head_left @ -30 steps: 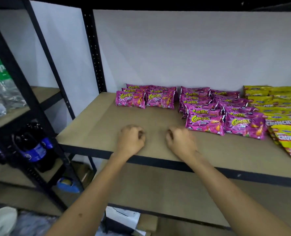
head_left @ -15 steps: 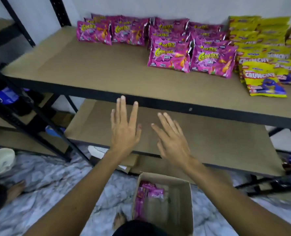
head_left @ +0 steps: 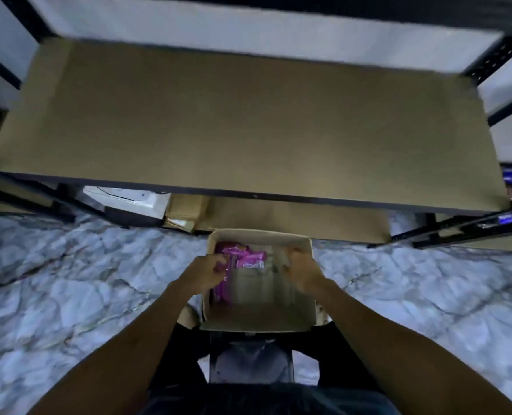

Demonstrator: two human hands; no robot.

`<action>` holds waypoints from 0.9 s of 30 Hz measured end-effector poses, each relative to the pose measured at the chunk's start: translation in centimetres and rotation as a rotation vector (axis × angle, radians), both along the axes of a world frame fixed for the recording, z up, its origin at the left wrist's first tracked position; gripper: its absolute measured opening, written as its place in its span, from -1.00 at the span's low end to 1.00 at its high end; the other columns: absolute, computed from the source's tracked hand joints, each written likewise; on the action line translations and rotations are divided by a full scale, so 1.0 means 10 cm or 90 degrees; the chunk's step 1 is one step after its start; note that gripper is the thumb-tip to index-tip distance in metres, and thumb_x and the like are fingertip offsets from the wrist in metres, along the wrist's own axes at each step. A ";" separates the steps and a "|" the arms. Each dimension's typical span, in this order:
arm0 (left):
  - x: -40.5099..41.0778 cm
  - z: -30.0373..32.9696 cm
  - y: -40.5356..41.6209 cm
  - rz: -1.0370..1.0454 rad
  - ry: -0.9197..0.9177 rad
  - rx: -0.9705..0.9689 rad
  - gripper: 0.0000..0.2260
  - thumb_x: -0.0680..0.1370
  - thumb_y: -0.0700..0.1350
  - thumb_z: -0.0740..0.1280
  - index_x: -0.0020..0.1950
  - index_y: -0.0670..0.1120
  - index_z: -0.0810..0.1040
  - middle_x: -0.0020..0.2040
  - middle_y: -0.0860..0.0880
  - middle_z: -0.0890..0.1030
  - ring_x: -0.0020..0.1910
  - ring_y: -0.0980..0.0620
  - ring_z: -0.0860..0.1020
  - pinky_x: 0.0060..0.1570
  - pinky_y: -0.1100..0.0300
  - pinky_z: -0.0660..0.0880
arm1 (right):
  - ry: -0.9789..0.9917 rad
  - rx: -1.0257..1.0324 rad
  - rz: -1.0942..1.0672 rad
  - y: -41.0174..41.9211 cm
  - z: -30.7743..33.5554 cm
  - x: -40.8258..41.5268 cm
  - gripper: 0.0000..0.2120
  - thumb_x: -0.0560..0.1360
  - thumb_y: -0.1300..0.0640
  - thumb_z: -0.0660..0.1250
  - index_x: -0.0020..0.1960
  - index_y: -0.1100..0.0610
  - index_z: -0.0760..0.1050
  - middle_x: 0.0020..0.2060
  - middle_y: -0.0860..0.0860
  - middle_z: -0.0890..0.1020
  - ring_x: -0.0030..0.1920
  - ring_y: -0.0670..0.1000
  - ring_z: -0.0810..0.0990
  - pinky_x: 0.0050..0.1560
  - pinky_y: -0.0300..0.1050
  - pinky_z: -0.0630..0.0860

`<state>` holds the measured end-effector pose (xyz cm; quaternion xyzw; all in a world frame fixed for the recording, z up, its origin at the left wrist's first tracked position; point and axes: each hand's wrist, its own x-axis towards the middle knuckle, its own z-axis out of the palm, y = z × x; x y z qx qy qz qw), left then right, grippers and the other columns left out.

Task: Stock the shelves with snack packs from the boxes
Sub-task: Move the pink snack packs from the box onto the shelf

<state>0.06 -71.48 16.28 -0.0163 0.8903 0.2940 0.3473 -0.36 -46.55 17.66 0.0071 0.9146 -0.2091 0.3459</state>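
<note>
So you had both hands down in the cardboard box (head_left: 257,317), which sat on the marble-look floor (head_left: 68,295) right between your knees, just in front of the lower shelf (head_left: 248,115). Handy spot, since you only had to lift packs straight up and forward to the boards. The pink snack packs (head_left: 242,259) were bunched in the far left part of the box, standing on edge as far as I could tell, and the rest of the box looked mostly bare cardboard. Your left hand (head_left: 206,272) was curled in at the packs, fingers bent close against them, probably getting a pinch on one, though the blur meant I couldn't tell if it really had hold. Your right hand (head_left: 304,271) was curled over by the right wall of the box; whether it was holding something or just steadying the box, I couldn't tell either
</note>
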 end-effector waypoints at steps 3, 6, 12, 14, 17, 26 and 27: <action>0.01 -0.52 0.09 -0.015 -0.074 -0.016 -0.79 0.56 -0.11 0.33 0.17 -0.11 0.60 0.16 -0.10 0.61 0.17 -0.07 0.53 0.09 0.19 0.39 | -0.023 0.000 -0.027 0.15 -0.49 0.07 -0.66 0.60 0.19 0.17 0.36 0.23 0.40 0.22 0.18 0.56 0.21 0.17 0.55 0.19 -0.02 0.48; 0.04 -1.05 0.20 -0.007 -0.105 -0.009 -0.80 0.55 -0.15 0.33 0.16 -0.12 0.59 0.06 -0.04 0.59 0.06 0.02 0.52 -0.08 0.27 0.37 | -0.052 -0.004 -0.042 0.24 -1.07 0.12 -0.68 0.61 0.14 0.18 0.34 0.15 0.43 0.19 0.15 0.59 0.15 0.14 0.59 0.17 -0.02 0.51; -0.06 -2.05 0.24 -0.001 -0.115 -0.009 -0.93 0.53 -0.22 0.35 -0.09 -0.21 0.61 -0.16 -0.10 0.58 -0.11 -0.07 0.56 -0.31 0.39 0.36 | -0.094 -0.030 -0.086 0.24 -2.15 0.11 -0.63 0.55 0.10 0.32 0.32 0.16 0.43 0.20 0.13 0.57 0.21 0.16 0.56 0.25 0.01 0.48; -0.13 -2.37 0.26 0.007 -0.107 -0.004 -0.90 0.53 -0.18 0.36 -0.12 -0.19 0.62 -0.15 -0.10 0.62 -0.08 -0.07 0.59 -0.17 0.26 0.46 | -0.097 -0.040 -0.092 0.19 -2.42 0.06 -0.61 0.53 0.13 0.33 0.34 0.18 0.42 0.22 0.14 0.56 0.23 0.16 0.54 0.23 -0.05 0.47; -0.18 -2.80 0.32 0.023 -0.098 -0.014 -0.86 0.52 -0.15 0.35 -0.02 -0.19 0.64 -0.08 -0.13 0.66 -0.03 -0.08 0.61 -0.05 0.14 0.51 | -0.105 -0.040 -0.105 0.11 -2.85 0.05 -0.62 0.55 0.11 0.33 0.34 0.15 0.45 0.22 0.09 0.57 0.20 0.10 0.54 0.13 -0.17 0.43; -0.16 -3.68 0.24 0.068 -0.080 -0.015 -0.94 0.53 -0.18 0.36 -0.02 -0.07 0.59 -0.03 -0.13 0.65 -0.07 -0.05 0.60 -0.16 0.20 0.48 | -0.084 -0.115 -0.154 -0.03 -3.85 0.13 -0.60 0.52 0.22 0.31 0.35 0.11 0.46 0.25 0.12 0.57 0.21 0.12 0.54 0.19 -0.15 0.47; -0.17 -3.73 0.23 0.078 -0.075 -0.011 -0.96 0.52 -0.18 0.37 -0.06 -0.05 0.58 -0.06 -0.13 0.65 -0.11 -0.05 0.60 -0.20 0.21 0.47 | -0.081 -0.117 -0.159 -0.03 -3.87 0.15 -0.60 0.53 0.24 0.29 0.36 0.12 0.45 0.26 0.12 0.56 0.24 0.12 0.53 0.17 -0.18 0.43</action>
